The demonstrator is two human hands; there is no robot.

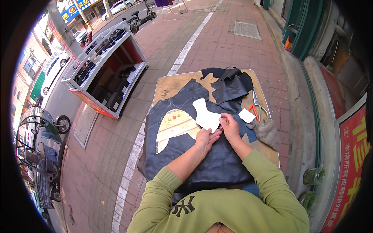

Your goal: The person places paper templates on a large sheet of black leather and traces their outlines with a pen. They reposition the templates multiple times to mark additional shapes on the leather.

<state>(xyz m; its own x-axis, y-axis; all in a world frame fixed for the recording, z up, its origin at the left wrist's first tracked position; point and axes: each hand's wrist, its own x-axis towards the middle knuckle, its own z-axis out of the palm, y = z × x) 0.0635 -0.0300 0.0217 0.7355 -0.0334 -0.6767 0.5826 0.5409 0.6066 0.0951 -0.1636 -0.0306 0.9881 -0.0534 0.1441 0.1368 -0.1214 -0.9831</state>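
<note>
A white, waisted pattern piece is held by its near, right end over black leather on a small table. My left hand grips its lower edge, palm partly up. On its right edge, my right hand pinches it with thumb and fingers. Left of it lies a curved template cut from printed yellowish card. Thin pale outlines run across the leather's far part. Crumpled black leather scraps are heaped at the table's far right.
Right of my hands are scissors, a red-handled tool, a white block-like piece, a blue piece and a grey cloth. A display cabinet stands left on the brick pavement; a red sign is at right.
</note>
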